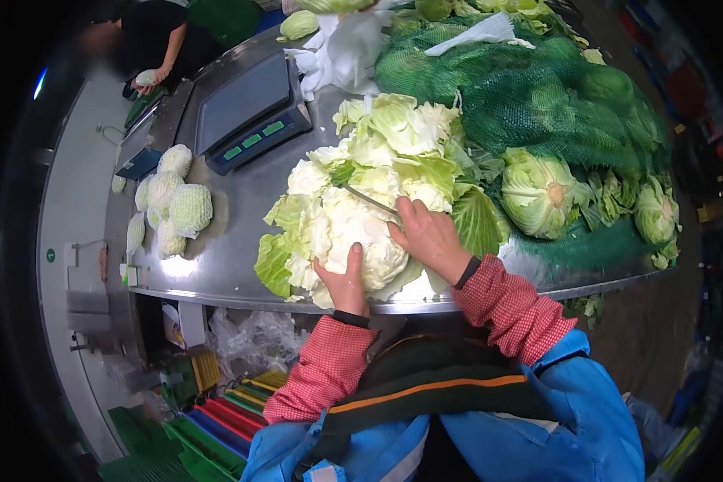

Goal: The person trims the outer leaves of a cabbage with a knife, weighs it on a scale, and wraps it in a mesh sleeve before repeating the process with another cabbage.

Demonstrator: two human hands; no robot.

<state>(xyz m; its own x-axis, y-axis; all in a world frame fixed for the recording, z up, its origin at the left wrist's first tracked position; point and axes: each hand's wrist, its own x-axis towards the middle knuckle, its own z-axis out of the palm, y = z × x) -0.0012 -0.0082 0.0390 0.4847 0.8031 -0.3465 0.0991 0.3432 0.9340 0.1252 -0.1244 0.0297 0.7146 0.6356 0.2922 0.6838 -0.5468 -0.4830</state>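
A pale, crinkled vegetable head [361,237], probably a cabbage, lies near the table's front edge among loose leaves. My left hand [345,281] grips its near side, thumb pointing up and the other fingers partly hidden. In my right hand [430,233] is a knife [372,200], its narrow blade pointing left across the top of the head; the handle is covered by my fingers. Green and white cabbage leaves [402,128] are heaped behind and around the head. A whole green cabbage [542,193] sits to the right of my right hand.
Green net sacks [538,96] of cabbages fill the back right. A digital scale [253,112] stands at left, beside several foam-netted cabbages [169,197]. At the far left, a co-worker [157,40] holds a wrapped one. Crates [205,442] lie below the metal table [241,217].
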